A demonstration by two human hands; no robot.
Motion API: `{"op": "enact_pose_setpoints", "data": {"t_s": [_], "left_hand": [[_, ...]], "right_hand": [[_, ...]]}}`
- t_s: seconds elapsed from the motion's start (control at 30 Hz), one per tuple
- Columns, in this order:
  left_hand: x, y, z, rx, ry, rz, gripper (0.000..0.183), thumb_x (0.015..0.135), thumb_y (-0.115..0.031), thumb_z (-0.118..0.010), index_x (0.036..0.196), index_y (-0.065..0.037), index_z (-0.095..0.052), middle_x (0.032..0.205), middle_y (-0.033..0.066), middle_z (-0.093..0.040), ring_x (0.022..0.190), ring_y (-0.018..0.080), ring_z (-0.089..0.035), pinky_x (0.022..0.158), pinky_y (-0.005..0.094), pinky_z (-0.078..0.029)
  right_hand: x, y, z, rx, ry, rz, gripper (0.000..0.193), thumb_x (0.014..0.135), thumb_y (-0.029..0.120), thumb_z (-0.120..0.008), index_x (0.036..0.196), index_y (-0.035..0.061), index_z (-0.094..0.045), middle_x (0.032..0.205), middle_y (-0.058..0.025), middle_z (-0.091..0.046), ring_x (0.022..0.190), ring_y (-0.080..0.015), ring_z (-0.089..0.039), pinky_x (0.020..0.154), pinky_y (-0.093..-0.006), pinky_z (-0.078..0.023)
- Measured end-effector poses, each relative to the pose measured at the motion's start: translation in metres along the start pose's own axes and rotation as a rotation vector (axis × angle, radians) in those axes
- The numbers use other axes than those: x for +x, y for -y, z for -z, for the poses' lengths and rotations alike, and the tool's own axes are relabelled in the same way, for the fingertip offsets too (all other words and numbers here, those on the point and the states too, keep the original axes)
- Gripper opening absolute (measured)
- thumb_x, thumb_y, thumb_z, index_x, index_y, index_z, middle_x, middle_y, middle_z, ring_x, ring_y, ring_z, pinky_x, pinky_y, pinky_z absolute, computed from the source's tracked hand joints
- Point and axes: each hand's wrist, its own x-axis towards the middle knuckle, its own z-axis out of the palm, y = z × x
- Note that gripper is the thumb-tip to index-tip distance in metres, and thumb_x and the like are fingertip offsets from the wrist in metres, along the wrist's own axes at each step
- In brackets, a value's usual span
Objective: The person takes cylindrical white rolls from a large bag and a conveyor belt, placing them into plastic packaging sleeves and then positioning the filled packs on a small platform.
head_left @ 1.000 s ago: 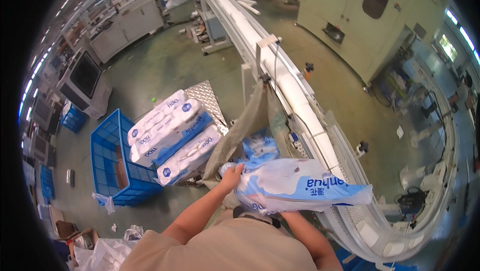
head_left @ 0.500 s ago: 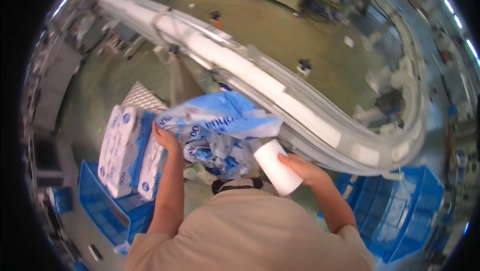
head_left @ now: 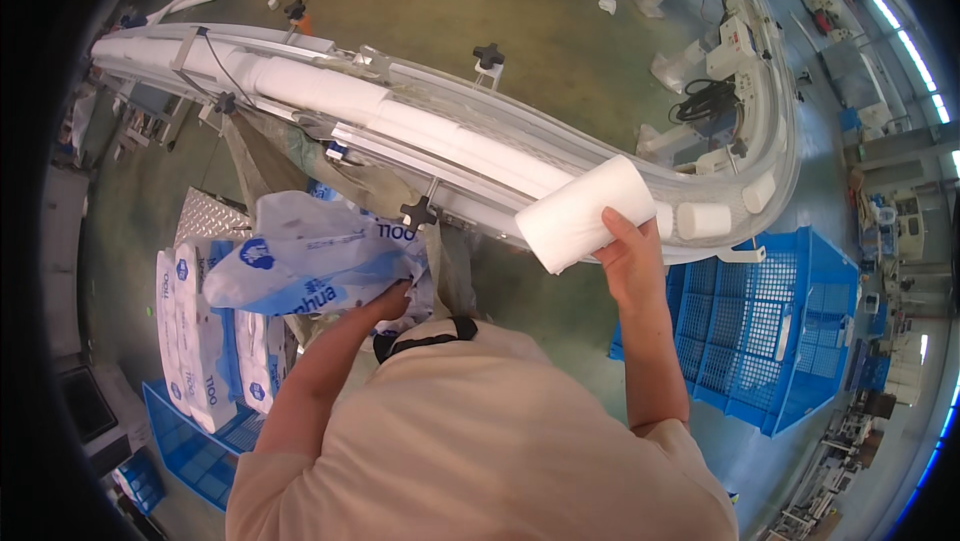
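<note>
My right hand (head_left: 627, 259) grips a white paper roll (head_left: 585, 213) and holds it up beside the curved conveyor (head_left: 440, 131), which carries more white rolls. My left hand (head_left: 388, 299) clutches a crumpled white-and-blue plastic bag (head_left: 305, 256) in front of my chest; the fingers are partly hidden under the bag. The two hands are well apart, the bag to the left and the roll to the right.
Wrapped packs of rolls (head_left: 205, 326) are stacked at the lower left over a blue crate (head_left: 185, 436). Another blue crate (head_left: 770, 326) stands on the floor to the right. A metal step plate (head_left: 205, 221) lies by the packs. Machines line the far edges.
The view has swung round and my hands have spread apart. The roll rose up and to the right toward the conveyor. The bag dropped lower to the left.
</note>
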Motion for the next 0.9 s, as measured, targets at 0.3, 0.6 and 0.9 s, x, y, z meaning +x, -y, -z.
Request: {"op": "enact_pose_setpoints", "data": {"t_s": [0.3,0.6,0.9], "left_hand": [[-0.246,-0.060,0.228,-1.027,-0.695,0.207,0.031,0.090,-0.028,-0.051,0.094,0.001,-0.061,0.085,0.0093,-0.062,0.082,0.0166,-0.061,0.075,0.0252,-0.047],[0.014,0.002,-0.019,-0.312,-0.436,-0.031,0.049,0.080,-0.029,-0.056,0.122,-0.005,-0.048,0.133,0.0318,-0.032,0.126,0.0484,-0.022,0.107,0.0490,-0.017],[0.061,-0.016,-0.066,0.040,0.367,-0.009,0.042,0.078,-0.019,-0.050,0.117,-0.005,-0.053,0.119,0.0245,-0.048,0.115,0.0372,-0.040,0.100,0.0428,-0.030]], "right_hand": [[0.011,0.002,0.020,0.149,-0.047,-0.085,0.053,0.081,0.025,-0.063,0.121,0.0010,-0.037,0.114,-0.0147,-0.049,0.107,-0.0260,-0.051,0.081,-0.0458,-0.049],[0.003,0.034,0.041,0.247,-0.130,-0.005,0.050,0.086,0.028,-0.051,0.126,0.0017,-0.038,0.122,-0.0116,-0.050,0.114,-0.0245,-0.049,0.093,-0.0402,-0.042],[-0.016,0.095,0.125,0.160,-0.378,0.271,0.052,0.084,0.025,-0.055,0.126,-0.0006,-0.037,0.124,-0.0178,-0.048,0.113,-0.0317,-0.050,0.092,-0.0441,-0.045]]}}
